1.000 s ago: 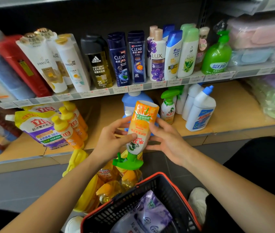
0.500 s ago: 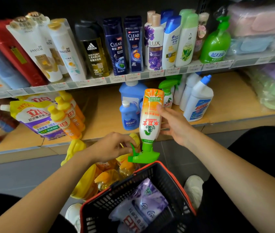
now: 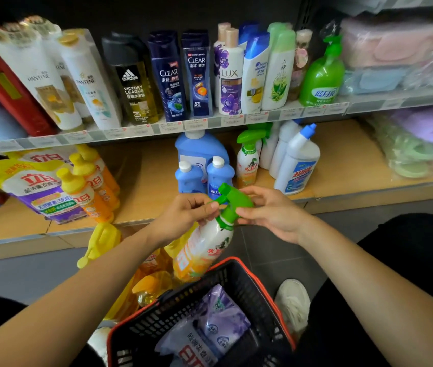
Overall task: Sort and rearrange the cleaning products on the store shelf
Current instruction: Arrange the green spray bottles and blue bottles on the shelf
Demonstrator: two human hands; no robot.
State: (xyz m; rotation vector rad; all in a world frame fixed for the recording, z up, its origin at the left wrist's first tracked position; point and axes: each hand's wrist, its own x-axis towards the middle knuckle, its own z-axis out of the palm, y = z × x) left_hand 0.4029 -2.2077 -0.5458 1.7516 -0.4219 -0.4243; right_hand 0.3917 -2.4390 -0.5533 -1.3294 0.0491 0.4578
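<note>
Lower shelf (image 3: 141,186) open mid-span, both hands — spray bottle (image 3: 204,250) at its edge

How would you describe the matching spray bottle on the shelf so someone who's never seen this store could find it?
Look at the lower wooden shelf, right of the blue jugs. The spray bottle stands upright between them and the white bottles with blue caps. It alone there has a green trigger head and an orange-and-white body, like the bottle in hand.

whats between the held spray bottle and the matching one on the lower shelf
In the head view, two small blue bottles stand between the held spray bottle and the matching spray bottle, slightly to its left.
</note>
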